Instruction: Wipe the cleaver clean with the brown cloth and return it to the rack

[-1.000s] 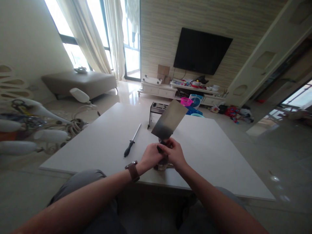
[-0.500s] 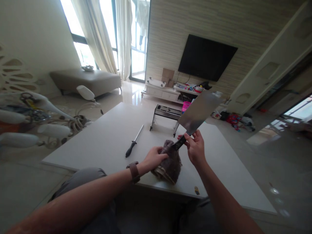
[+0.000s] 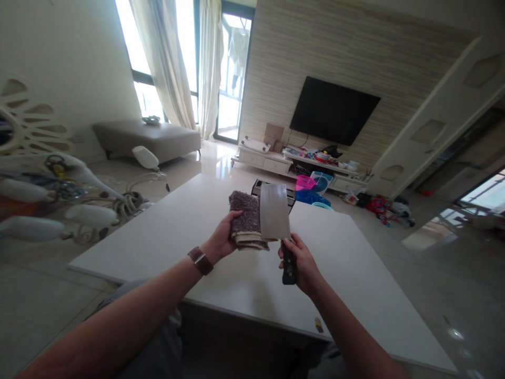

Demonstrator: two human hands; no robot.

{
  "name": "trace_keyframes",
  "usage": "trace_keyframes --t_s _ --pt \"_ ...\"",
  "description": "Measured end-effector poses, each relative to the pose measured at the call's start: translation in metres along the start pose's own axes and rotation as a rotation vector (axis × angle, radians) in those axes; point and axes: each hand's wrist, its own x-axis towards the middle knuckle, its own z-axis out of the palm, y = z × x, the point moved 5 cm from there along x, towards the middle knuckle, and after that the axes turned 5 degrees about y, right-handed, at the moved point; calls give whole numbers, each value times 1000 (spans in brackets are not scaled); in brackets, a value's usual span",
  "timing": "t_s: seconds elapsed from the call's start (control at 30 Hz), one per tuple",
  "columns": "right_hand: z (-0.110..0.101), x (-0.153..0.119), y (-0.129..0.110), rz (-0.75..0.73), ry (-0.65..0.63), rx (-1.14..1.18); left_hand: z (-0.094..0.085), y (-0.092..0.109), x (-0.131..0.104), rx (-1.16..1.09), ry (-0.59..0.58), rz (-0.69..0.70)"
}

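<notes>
Left hand (image 3: 220, 240) clamped on folded grey-brown fuzzy cloth (image 3: 248, 218) with beige edging, held above white flat tabletop (image 3: 165, 237). Just right, broad steel cleaver (image 3: 275, 210); contact with cloth unclear. Black-and-silver metal rack (image 3: 291, 197) behind it. Right hand (image 3: 304, 263) wrapped round cleaver's black handle (image 3: 289, 268). Small yellow-and-dark patch (image 3: 319, 325) near tabletop's front edge.

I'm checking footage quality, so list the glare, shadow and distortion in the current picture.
Head view: the window glares white, with bright reflections on the floor; a soft shadow lies on the near side of the table; the television looks tilted; the knife looks clear, the lower corners dim and soft.
</notes>
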Motion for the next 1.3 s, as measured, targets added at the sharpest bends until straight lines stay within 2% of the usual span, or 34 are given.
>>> trace_keyframes --t_s 0.1,0.3,0.5,0.6,0.67,0.77,0.87,0.97,1.1,1.3 --pt "7 -1 11 56 -88 -49 1 5 -2 -35 -48 33" --pt "11 0 9 -4 -170 -81 -1 16 2 -41 -98 98" --pt "21 -5 18 -14 -231 -123 -1 -3 3 103 -90 61" --pt "23 -8 22 -46 -241 -173 0 -17 5 116 -143 8" --pt "24 -11 24 -26 -262 -190 0 -21 7 92 -171 58" --pt "25 -16 23 -1 -325 -236 -4 -22 9 57 -113 208" --pt "26 -19 21 6 -356 -279 -7 -27 12 69 -43 242" --pt "25 -19 21 4 -325 -275 -8 -25 14 96 8 286" --pt "23 -12 24 20 -261 -299 -10 -14 17 111 73 374" --pt "26 -7 25 52 -280 -369 -19 15 21 74 144 450"
